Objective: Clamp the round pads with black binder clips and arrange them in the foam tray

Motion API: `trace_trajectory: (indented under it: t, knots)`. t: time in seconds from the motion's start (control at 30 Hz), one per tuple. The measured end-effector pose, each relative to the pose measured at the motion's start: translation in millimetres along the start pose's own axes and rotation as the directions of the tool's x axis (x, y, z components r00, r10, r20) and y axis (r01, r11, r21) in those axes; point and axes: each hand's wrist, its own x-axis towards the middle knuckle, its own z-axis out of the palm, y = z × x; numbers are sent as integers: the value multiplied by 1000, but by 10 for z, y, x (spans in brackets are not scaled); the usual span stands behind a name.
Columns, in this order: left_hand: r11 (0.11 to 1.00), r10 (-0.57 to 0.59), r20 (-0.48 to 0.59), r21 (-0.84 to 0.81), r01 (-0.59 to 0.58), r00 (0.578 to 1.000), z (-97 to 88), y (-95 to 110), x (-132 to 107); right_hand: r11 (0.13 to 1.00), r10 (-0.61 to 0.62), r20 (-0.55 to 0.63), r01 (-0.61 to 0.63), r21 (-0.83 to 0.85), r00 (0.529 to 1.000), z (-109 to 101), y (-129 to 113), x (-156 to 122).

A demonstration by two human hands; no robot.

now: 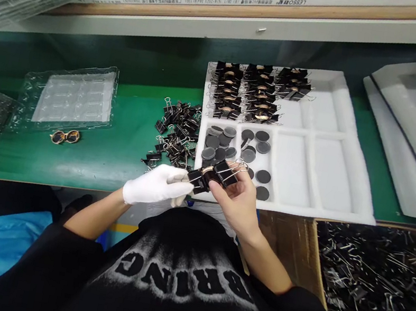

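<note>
On the green tabletop, a clear blister tray lies at the far left, with a pair of amber discs just near of it. A loose pile of binder clips sits right of these. Near the tabletop's edge, the gloved left hand points rightward, palm down, its fingers clamped on the left end of a clipped piece, which is held in the air just above that edge. The bare right hand comes up from the near right with its wrist bent, its fingers closed on the piece's right end by the wire handles. The step in hand looks like fitting black clips onto this piece. It seems to call for a steady pinch from both sides so nothing slips. Beyond is a white foam tray with grey discs and finished clipped pieces. A carton of clips stands near right.
</note>
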Motion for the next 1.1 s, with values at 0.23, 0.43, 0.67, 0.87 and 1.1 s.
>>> trace_trajectory:
  t: [0.23,0.43,0.67,0.87,1.1]
  knots:
    - [998,21,-17,57,-20,1000,2,43,-3,999,0,-57,-3,-50,998,32,22,15]
    - [989,11,-63,146,-2,998,-2,66,-7,997,-5,-89,-2,-77,996,34,55,8]
    - [989,72,-101,140,-57,992,22,-17,16,996,49,-123,-57,-71,991,28,145,-2]
    - [975,139,-36,183,-130,990,-2,18,48,996,32,-124,-42,-80,992,3,111,22]
    - [993,104,33,52,-105,994,-59,52,135,992,-12,-169,-10,-126,986,0,43,26]
